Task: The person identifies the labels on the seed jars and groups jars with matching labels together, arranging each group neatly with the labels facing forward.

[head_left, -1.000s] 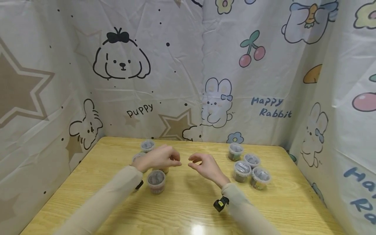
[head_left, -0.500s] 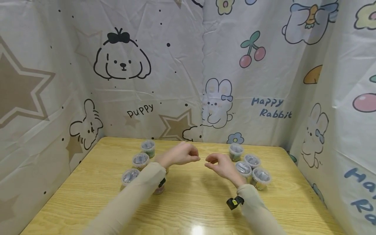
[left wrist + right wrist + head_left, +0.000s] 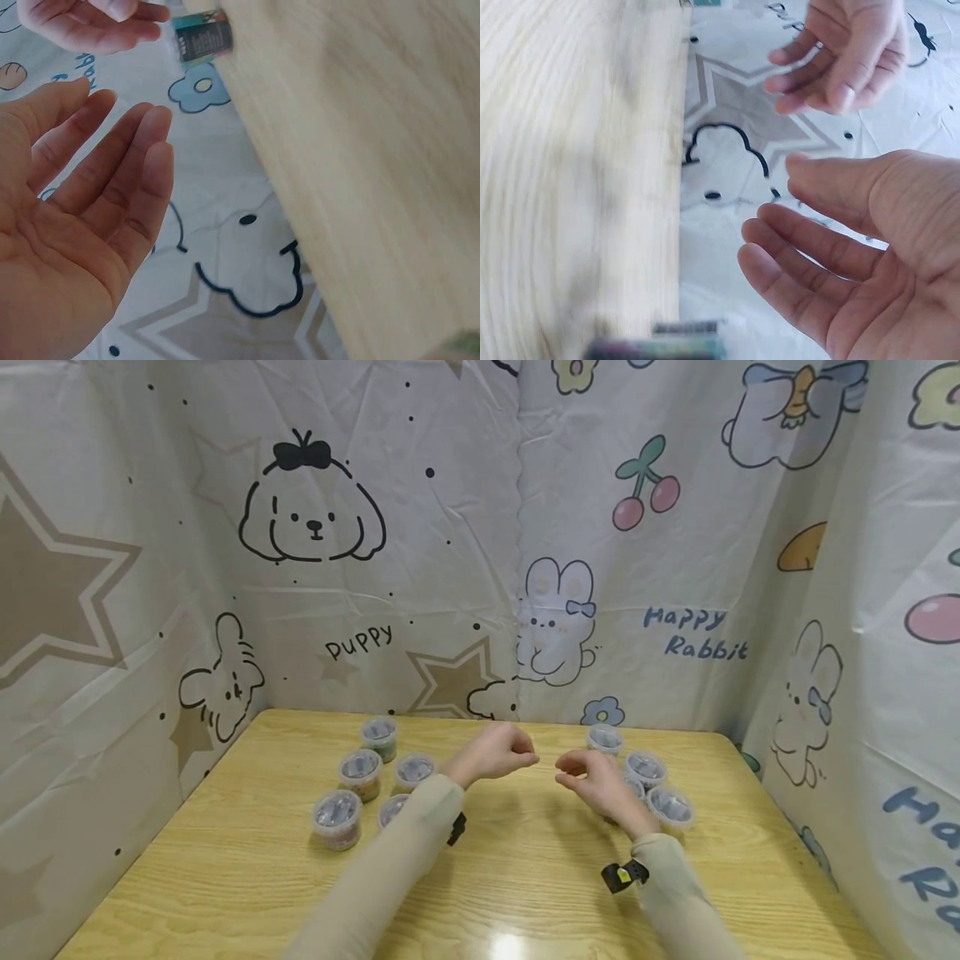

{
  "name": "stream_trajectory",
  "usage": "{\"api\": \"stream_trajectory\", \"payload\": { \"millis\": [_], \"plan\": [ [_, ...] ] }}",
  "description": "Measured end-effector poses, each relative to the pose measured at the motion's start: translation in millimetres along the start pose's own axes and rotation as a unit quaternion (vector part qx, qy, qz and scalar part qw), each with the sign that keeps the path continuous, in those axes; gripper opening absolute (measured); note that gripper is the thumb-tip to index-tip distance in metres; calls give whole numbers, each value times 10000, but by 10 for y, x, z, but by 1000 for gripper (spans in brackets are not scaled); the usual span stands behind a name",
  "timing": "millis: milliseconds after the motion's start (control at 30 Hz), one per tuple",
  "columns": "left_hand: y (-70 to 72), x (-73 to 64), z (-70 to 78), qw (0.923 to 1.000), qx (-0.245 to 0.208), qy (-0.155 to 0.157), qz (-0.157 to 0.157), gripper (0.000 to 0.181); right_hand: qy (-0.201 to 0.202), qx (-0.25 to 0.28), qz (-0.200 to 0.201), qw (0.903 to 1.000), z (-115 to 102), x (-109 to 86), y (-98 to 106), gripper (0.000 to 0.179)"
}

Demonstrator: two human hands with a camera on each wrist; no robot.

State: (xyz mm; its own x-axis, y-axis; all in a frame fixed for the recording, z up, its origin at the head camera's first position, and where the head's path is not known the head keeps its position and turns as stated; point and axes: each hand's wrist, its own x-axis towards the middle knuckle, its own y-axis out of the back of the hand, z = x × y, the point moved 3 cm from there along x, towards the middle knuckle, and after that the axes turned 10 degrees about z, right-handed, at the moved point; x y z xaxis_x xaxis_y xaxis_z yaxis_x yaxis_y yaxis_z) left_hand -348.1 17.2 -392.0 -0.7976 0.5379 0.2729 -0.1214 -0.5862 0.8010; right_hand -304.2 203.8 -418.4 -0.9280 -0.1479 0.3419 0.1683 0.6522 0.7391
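Note:
Both hands hover over the middle of the table, facing each other with a small gap between the fingertips. My left hand (image 3: 497,752) holds nothing; in the left wrist view its fingers are relaxed and slightly bent, palm showing. My right hand (image 3: 597,781) is also bare, its thumb and fingers loosely apart in the right wrist view. It overlaps the right-hand group of small clear-lidded tubs, partly hiding one tub (image 3: 604,739) at the back and another beside it. Left of my left forearm stand several similar tubs, among them a front tub (image 3: 337,819) and one partly covered by the sleeve (image 3: 392,810).
The wooden table (image 3: 517,877) is enclosed by a printed curtain (image 3: 450,527) at the back and sides. On the left are more tubs, a green one (image 3: 378,738) at the back and another tub (image 3: 360,774) before it. A tub (image 3: 671,810) stands at front right.
Both hands have moved right across the table, staying empty. The left tubs have come out from behind the left arm, while the right hand now covers part of the right group.

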Motion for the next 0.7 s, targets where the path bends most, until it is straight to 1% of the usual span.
{"api": "stream_trajectory", "payload": {
  "millis": [167, 267, 333, 400, 533, 633, 700],
  "plan": [
    [-184, 50, 51, 9997, -164, 74, 154, 18, -159, -28, 66, 9998, 144, -41, 186, 23],
    [-305, 69, 95, 9993, -246, 101, 263, 17, -178, -199, 161, 9995, 222, -64, 295, 23],
    [-381, 73, 124, 9988, -325, 125, 359, 14, -250, -341, 203, 9989, 269, -84, 363, 23],
    [-455, 75, 154, 9986, -310, 100, 422, 12, -402, -389, 186, 9983, 316, -111, 428, 25],
    [-603, 83, 205, 9987, -249, 97, 429, 8, -790, -396, 102, 9960, 398, -180, 545, 30],
    [-697, 102, 247, 9990, -219, 74, 392, 8, -787, -491, 115, 9956, 445, -218, 611, 27],
    [-755, 117, 279, 9992, -161, -23, 375, 11, -738, -583, 128, 9955, 471, -237, 638, 24]
  ]
}}
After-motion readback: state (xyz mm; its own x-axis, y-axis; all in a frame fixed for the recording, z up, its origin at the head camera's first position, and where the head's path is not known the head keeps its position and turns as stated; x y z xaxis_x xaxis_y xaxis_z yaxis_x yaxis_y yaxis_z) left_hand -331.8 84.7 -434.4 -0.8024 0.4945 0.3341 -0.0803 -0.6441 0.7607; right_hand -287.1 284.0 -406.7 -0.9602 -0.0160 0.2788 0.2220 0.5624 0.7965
